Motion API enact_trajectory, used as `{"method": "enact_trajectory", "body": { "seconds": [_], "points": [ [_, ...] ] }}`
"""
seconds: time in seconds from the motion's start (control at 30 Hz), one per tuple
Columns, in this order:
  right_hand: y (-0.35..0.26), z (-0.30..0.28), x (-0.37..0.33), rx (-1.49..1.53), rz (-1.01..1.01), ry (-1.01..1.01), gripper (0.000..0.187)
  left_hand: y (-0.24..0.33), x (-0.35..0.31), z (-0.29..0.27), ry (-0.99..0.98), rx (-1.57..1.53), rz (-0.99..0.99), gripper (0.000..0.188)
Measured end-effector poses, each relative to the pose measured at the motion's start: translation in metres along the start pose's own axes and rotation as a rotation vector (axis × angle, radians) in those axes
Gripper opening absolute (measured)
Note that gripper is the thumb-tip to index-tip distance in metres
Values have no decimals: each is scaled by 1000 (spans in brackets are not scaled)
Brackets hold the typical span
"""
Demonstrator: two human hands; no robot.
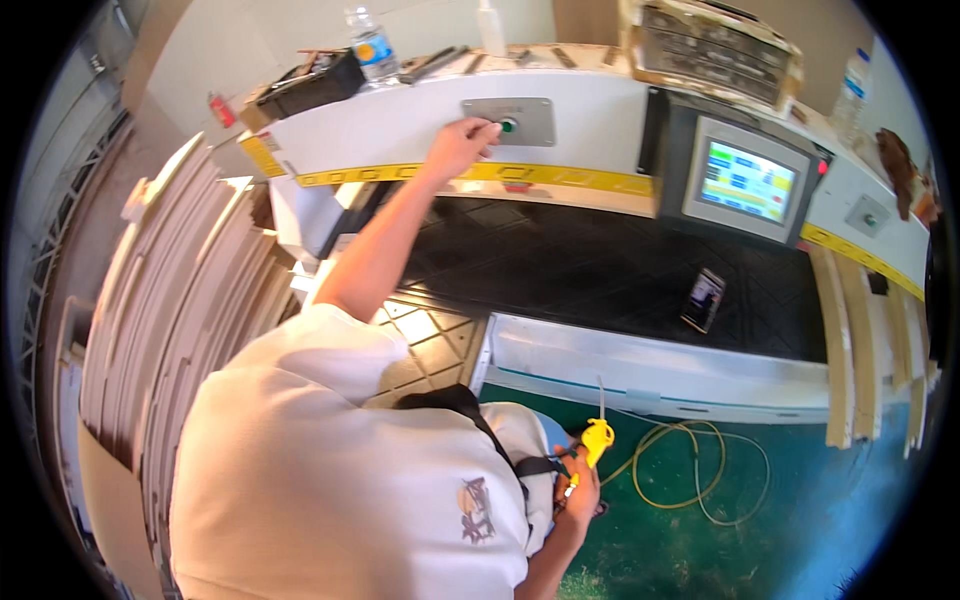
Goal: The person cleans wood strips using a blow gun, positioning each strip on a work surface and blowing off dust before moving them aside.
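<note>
My left arm stretches out to the white machine's front panel. There my left hand (463, 148) has its fingers drawn together at the left side of a green button (509, 126), which sits on a grey metal plate (537, 121). Low down beside my body, my right hand (577, 487) is closed around a yellow air blow gun (597, 441). Its thin nozzle points up and away from me. A yellowish hose (672, 505) lies coiled on the green floor to the right of the gun.
Under the panel runs a black conveyor bed (570, 265) with a phone (703, 300) lying on it. A touchscreen (748, 180) stands at the right. Bottles (372, 48) and a dark tool box (312, 85) sit on the machine top. Stacked boards (165, 320) line the left; strips (845, 350) the right.
</note>
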State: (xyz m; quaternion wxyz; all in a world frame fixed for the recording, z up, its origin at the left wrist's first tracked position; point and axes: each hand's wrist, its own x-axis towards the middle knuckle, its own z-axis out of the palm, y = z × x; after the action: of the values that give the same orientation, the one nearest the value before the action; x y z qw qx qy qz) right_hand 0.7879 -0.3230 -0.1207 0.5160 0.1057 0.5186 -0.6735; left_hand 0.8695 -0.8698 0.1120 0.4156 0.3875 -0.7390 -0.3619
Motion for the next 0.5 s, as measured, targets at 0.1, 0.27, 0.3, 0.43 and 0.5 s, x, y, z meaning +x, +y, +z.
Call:
{"method": "enact_trajectory", "body": {
  "seconds": [0.1, 0.27, 0.3, 0.43, 0.5],
  "points": [
    [-2, -2, -3, -11, 10, -21, 33, 1, 14, -9, -66, 506, 83, 39],
    [-1, 0, -19, 60, -48, -87, 40, -4, 30, -23, -77, 463, 164, 41],
    [-3, 1, -26, 120, -64, -103, 42, -4, 33, -19, -57, 539, 199, 41],
    [17, -32, -28, 168, -115, -190, 49, 1, 31, -5, -15, 697, 195, 41],
    [16, -40, -37, 250, -74, -246, 50, -8, 22, 5, 7, 672, 163, 41]
  ]
}}
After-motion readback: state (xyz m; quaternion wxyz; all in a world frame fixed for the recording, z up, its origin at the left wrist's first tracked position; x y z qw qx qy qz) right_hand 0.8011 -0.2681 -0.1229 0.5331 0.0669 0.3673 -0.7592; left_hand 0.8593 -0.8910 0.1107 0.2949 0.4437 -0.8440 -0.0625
